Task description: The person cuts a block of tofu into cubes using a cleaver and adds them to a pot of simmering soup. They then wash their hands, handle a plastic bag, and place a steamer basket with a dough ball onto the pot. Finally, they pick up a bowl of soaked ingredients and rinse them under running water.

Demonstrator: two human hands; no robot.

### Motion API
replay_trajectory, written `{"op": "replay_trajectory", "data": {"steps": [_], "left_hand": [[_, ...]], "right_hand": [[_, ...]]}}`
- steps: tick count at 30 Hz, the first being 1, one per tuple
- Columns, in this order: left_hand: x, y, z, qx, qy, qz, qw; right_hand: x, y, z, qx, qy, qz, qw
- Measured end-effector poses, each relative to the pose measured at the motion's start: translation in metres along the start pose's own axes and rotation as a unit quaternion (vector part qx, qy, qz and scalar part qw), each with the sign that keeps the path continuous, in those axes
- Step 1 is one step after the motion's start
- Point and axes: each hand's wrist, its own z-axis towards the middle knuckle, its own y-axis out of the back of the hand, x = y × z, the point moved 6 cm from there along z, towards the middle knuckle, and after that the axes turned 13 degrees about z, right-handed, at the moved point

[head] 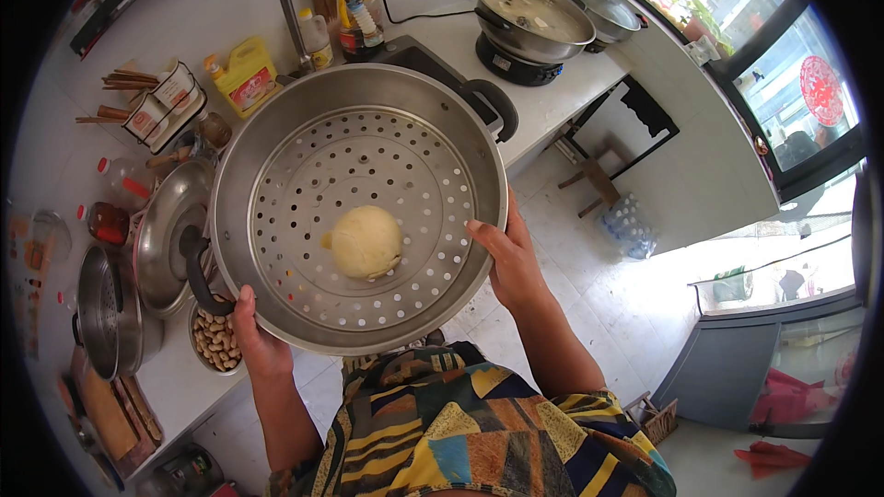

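Observation:
A wide metal steamer tray (359, 152) with a perforated bottom is held in front of my body. My left hand (261, 345) grips its near left rim, below one black side handle (200, 276). On the opposite side my right hand (507, 255) holds the rim, with the thumb over the inner wall. The second black handle (501, 107) points to the far right. Inside lies one round, pale yellow bun or lump of dough (366, 243), resting on the holes a little below the middle. A small yellowish bit touches its left side.
Behind the tray are a sink faucet (293, 7) and a yellow jug (245, 79). A steel pan of soupy food (535, 14) stands on an electric cooker (514, 62). Peanuts in a bowl (215, 342), a steel basin (169, 241) and a pot (114, 314) line the left counter.

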Motion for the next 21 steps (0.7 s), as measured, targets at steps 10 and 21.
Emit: {"op": "replay_trajectory", "data": {"steps": [10,21], "left_hand": [[0.002,-0.019,0.056,-0.003,0.037,-0.002,0.999],[0.017,-0.016,0.11,0.038,0.058,-0.047,0.997]], "right_hand": [[0.0,0.005,0.039,-0.023,0.028,-0.018,0.999],[0.009,-0.005,0.091,-0.024,0.041,-0.046,0.998]]}}
